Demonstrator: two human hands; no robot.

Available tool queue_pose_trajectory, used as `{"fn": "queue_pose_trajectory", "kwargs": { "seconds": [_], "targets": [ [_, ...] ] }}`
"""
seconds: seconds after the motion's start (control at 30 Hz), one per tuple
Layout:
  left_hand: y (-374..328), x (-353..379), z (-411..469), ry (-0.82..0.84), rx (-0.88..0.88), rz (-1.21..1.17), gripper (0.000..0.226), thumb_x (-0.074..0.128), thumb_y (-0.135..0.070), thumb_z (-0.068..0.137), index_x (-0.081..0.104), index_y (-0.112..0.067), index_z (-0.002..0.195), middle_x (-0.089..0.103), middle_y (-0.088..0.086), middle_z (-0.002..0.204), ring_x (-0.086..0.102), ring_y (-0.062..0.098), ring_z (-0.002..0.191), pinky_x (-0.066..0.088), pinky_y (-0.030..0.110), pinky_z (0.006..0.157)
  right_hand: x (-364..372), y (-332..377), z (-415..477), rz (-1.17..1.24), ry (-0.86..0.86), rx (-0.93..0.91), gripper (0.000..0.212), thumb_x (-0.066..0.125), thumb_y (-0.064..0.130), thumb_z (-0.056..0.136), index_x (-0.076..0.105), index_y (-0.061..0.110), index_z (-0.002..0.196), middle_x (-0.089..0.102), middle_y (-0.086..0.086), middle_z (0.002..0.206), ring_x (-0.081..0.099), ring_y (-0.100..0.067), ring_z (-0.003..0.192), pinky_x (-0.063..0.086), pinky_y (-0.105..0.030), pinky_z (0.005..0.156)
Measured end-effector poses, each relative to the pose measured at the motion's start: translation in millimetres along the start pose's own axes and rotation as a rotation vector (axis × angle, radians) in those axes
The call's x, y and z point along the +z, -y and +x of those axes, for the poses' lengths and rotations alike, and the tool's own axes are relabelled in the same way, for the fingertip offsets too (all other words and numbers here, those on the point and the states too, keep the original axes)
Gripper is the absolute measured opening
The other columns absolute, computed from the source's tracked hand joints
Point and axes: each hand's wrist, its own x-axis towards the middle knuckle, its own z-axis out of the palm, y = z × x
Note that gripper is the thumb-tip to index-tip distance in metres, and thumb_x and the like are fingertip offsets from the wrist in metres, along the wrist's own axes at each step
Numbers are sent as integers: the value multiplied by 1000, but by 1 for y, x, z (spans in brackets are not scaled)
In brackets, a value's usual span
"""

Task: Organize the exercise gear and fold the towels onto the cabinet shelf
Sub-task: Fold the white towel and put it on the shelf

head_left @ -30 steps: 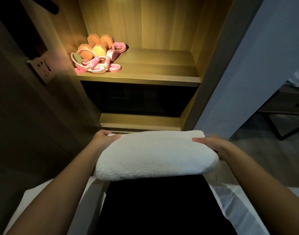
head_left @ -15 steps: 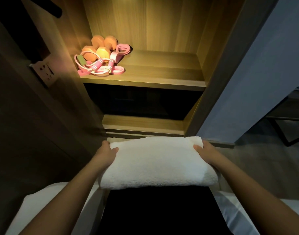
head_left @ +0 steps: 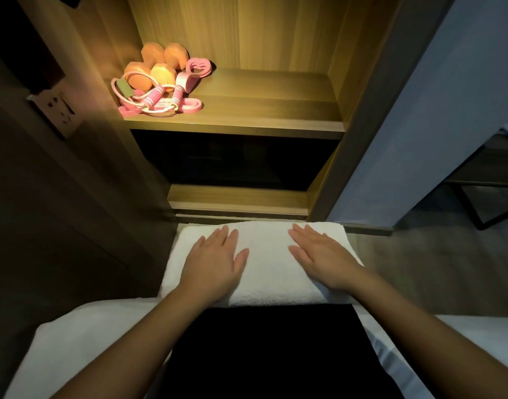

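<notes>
A folded white towel [head_left: 264,254] lies across my lap in front of the cabinet. My left hand [head_left: 215,259] rests flat on its left half with fingers straight. My right hand [head_left: 323,259] lies flat on its right half, fingers straight too. On the lit cabinet shelf [head_left: 261,110], at its left end, sit orange dumbbells [head_left: 157,67] and a pink jump rope [head_left: 157,99] tangled with a pink resistance band [head_left: 189,103]. The right part of that shelf is bare wood.
A lower shelf [head_left: 238,200] sits below a dark compartment. A wall socket [head_left: 59,110] is on the dark panel at left. A blue-grey wall [head_left: 419,125] stands right, with a dark metal-framed table [head_left: 488,180] beyond. White bedding [head_left: 82,341] lies beneath me.
Both hands let go of the towel's ends and now lie flat on top of it. The towel has come down lower, onto my lap.
</notes>
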Motion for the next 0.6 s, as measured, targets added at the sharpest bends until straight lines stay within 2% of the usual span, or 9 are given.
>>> {"fn": "queue_pose_trajectory", "kwargs": {
  "seconds": [0.07,0.2,0.27,0.37,0.4,0.5,0.6],
  "targets": [
    [3,1,10,82,22,-18,63,16,-54,101,14,-24,156,11,-2,164,9,17,150,12,41,122,4,-6,-5,7,55,44,75,5,65,91,7,30,156,-2,11,163,-4,-13,151,2,-40,120],
    [3,0,17,169,34,-39,63,15,-54,101,7,-25,157,3,-1,165,1,17,151,6,45,122,3,-9,-4,6,93,68,75,4,66,90,2,30,156,-8,10,163,-8,-14,151,0,-43,120],
    [4,3,8,81,33,-32,63,16,-56,100,12,-26,156,8,-3,164,6,16,151,7,42,122,6,-5,-5,-23,20,62,67,12,61,97,11,30,156,3,10,164,2,-15,151,6,-41,121],
    [10,5,-17,-75,130,-20,70,20,-66,94,23,-29,153,19,-8,162,17,13,148,7,36,119,12,2,-22,-40,-306,-48,51,30,47,102,41,26,147,39,5,154,35,-18,142,21,-34,116],
    [14,6,-26,-77,193,2,77,21,-72,90,21,-29,153,19,-8,162,17,13,148,6,38,119,13,4,-30,-57,-339,-112,53,33,50,100,44,25,145,44,4,150,40,-19,139,22,-34,115],
    [21,13,-40,-55,298,190,96,35,-81,81,10,-26,155,12,-1,164,14,23,150,3,47,118,25,6,-47,-249,-238,-195,81,37,72,89,26,23,153,26,0,160,23,-24,148,4,-46,118],
    [5,18,-36,-50,238,271,104,54,-73,80,5,-22,156,10,6,164,12,29,150,-1,49,117,33,18,-43,-390,-123,-124,98,52,67,86,1,21,156,6,-4,164,6,-28,151,-8,-52,117]
  ]
}}
